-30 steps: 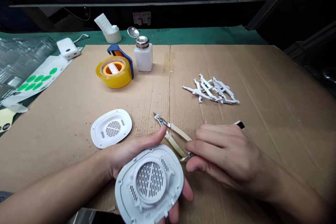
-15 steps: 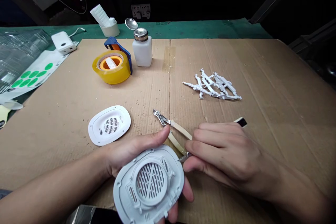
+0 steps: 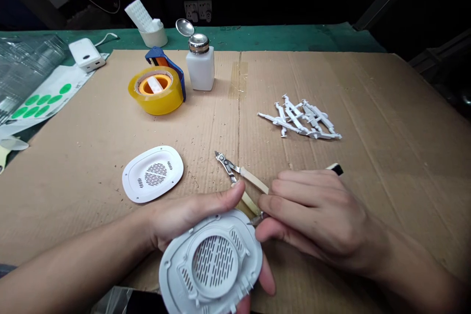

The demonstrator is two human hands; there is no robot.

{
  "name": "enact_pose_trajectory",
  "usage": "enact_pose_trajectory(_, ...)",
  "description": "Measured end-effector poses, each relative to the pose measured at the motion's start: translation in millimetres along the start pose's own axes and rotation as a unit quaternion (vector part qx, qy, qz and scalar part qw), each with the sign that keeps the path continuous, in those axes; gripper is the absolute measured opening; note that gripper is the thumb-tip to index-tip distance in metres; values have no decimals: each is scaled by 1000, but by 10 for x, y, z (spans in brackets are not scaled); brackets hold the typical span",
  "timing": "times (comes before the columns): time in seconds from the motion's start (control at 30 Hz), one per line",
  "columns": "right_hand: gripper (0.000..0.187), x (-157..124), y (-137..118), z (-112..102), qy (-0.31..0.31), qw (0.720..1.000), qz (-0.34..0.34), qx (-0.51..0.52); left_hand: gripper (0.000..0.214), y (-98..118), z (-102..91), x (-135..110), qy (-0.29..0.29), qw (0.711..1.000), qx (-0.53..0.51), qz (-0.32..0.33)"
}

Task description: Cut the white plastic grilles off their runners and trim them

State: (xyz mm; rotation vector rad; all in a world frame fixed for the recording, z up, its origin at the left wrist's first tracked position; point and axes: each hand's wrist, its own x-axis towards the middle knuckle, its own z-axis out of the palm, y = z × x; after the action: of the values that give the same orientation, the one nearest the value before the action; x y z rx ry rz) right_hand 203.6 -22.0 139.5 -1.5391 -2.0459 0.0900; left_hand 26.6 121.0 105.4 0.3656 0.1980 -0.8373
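Observation:
My left hand [image 3: 198, 206] is closed round a white oval plastic cover [image 3: 172, 279], its ribbed inner side and round slotted grille facing up. My right hand [image 3: 312, 211] grips a small knife [image 3: 256, 219]; its short blade touches the cover's upper right edge. Most of the knife's handle is hidden in my fist, and a light end with a black tip sticks out behind. Just beyond my hands lie cutting pliers [image 3: 228, 167] with cream handles, jaws pointing away, partly covered by my fingers. A second white oval cover [image 3: 132, 176] rests to the left.
Cardboard [image 3: 206, 132] covers the bench. White plastic sprue pieces [image 3: 301, 117] lie heaped at right. Further back stand a yellow tape roll [image 3: 162, 103] on a blue dispenser, a pump bottle [image 3: 200, 68] and a white cup [image 3: 154, 38]. Green stickers [image 3: 39, 103] and clear plastic [image 3: 25, 68] are at left.
The cover in my left hand has shifted slightly down and right and turned a little. My right hand stays almost in place, the blade still at the cover's edge.

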Motion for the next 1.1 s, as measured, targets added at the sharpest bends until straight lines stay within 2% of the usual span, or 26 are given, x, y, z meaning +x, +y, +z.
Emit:
enact_pose_trajectory(0.1, 40, -16, 0, -38, -9, 1000, -3, 16, 105, 44, 21, -13, 9, 1000, -18, -24)
enact_pose_trajectory(0.27, 44, -26, -16, -75, -22, 1000, -6, -4, 112, 123, 94, -33, 77, 993, -31, -89)
enact_pose_trajectory(0.47, 45, -20, -11, -41, -33, 999, -7, -20, 119, 78, 61, -21, 25, 999, 16, -40)
enact_pose_trajectory(0.7, 43, -7, -12, -30, -48, 999, -5, -10, 109, 127, 113, -26, 54, 997, 46, -39)
enact_pose_trajectory(0.87, 44, -1, -16, -16, -43, 999, -9, -4, 107, 130, 151, -29, 44, 997, 65, -16)
enact_pose_trajectory(0.97, 44, 21, -21, -3, -40, 999, -13, -2, 98, 114, 132, -27, 56, 996, 70, -11)
enact_pose_trajectory(1.1, 42, 56, -20, 2, -35, 999, -18, -6, 96, 69, 70, -23, 39, 997, 66, -16)
